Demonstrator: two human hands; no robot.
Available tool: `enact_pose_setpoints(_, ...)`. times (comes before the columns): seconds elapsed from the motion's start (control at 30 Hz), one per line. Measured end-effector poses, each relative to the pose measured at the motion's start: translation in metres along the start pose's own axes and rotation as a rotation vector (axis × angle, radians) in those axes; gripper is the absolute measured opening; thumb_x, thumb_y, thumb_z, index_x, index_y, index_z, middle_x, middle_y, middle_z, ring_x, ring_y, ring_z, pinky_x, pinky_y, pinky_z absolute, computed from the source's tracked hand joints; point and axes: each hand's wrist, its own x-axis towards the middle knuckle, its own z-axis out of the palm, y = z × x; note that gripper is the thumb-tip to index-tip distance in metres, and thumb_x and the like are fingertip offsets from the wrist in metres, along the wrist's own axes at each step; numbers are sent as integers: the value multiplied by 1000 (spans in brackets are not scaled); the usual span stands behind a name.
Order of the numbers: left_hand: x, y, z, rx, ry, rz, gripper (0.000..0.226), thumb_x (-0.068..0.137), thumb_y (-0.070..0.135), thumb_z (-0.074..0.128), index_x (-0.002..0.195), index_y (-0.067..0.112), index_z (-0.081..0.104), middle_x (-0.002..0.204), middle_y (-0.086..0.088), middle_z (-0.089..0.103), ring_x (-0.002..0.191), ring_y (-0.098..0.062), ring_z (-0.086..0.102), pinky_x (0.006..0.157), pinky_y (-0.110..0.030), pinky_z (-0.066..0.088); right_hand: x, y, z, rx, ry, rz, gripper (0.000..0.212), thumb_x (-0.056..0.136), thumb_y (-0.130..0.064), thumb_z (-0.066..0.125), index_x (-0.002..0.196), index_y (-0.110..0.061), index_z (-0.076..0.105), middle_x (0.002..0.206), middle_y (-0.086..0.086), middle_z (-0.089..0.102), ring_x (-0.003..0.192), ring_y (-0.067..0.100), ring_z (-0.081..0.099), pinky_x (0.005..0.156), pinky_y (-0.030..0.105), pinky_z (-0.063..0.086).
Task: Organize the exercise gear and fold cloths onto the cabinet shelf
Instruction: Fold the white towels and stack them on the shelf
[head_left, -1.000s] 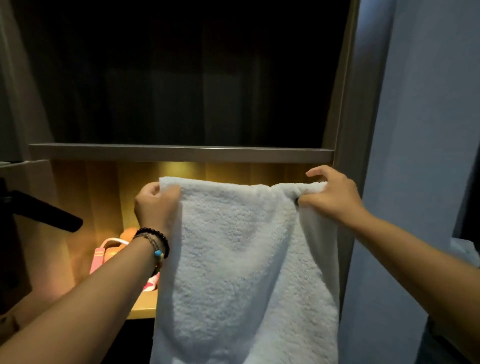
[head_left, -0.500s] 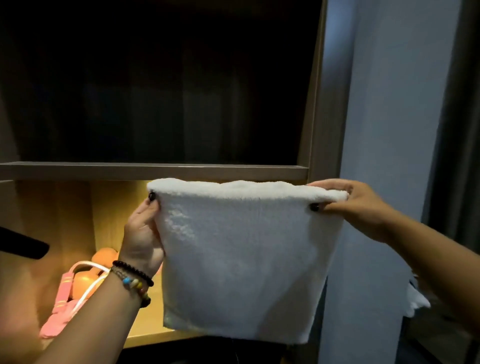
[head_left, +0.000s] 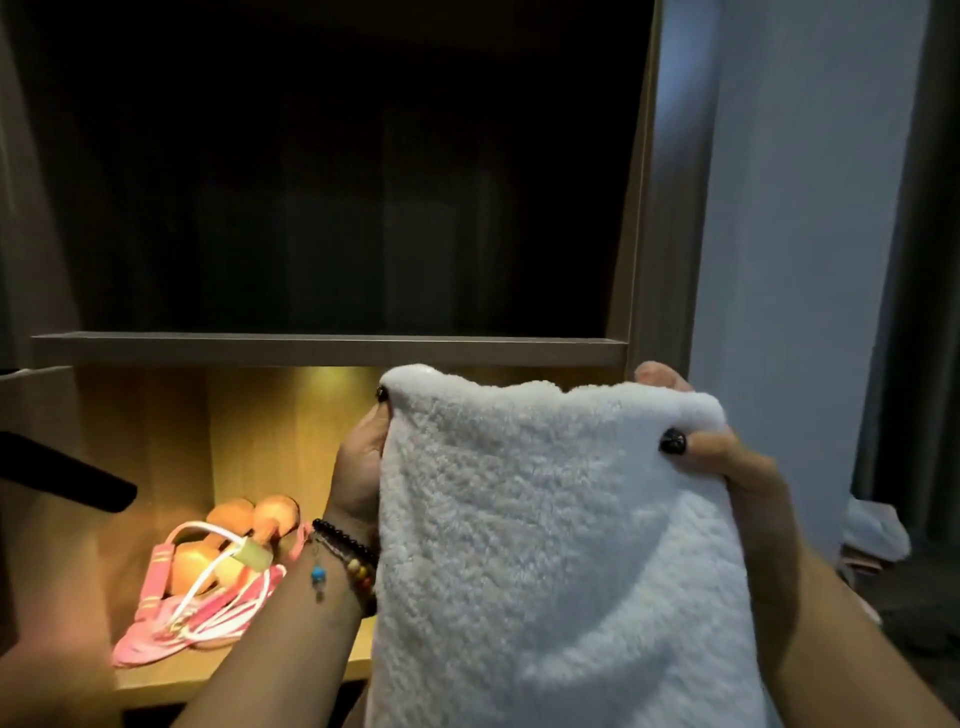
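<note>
A white fluffy towel hangs folded in front of the cabinet, held up by its top edge. My left hand grips its upper left corner, wrist wearing bead bracelets. My right hand pinches the upper right corner, thumb on the front. On the lit lower shelf to the left lie orange dumbbells tangled with a pink resistance band and a white cord. The towel hides the right part of that shelf.
A grey shelf board runs above the lit compartment, with a dark compartment over it. A black bar pokes in from the left. The cabinet's side post and a pale wall stand right; cloth lies on the floor.
The towel was folded shorter half a second ago; now it hangs nearer to me and further right. Both hands have kept hold of its top corners and come closer together.
</note>
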Motion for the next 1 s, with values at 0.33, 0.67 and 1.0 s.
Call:
enact_pose_setpoints(0.33,21,-17,-54,479,653,61,13,94,27,56,105,19,55,101,-2,62,87,-18,58,70,-28,48,34,4,-37,-1263,822,-54,24,72,-9,73,87,-26,65,89,-3,65,80,19,62,59,28,52)
enact_pose_setpoints(0.67,-3,-31,1,686,480,221,29,94,23,58,110,24,34,73,10,55,60,-3,52,40,-9,38,50,51,-50,-1620,927,132,23,88,-9,62,91,-31,58,119,4,56,91,16,49,66,14,40)
enact_pose_setpoints(1.0,-22,-56,14,764,254,422,34,91,24,63,105,32,33,83,12,48,52,4,53,37,-11,35,42,53,-22,-1482,689,267,29,83,-7,60,74,-34,63,103,-10,59,109,11,48,86,28,38)
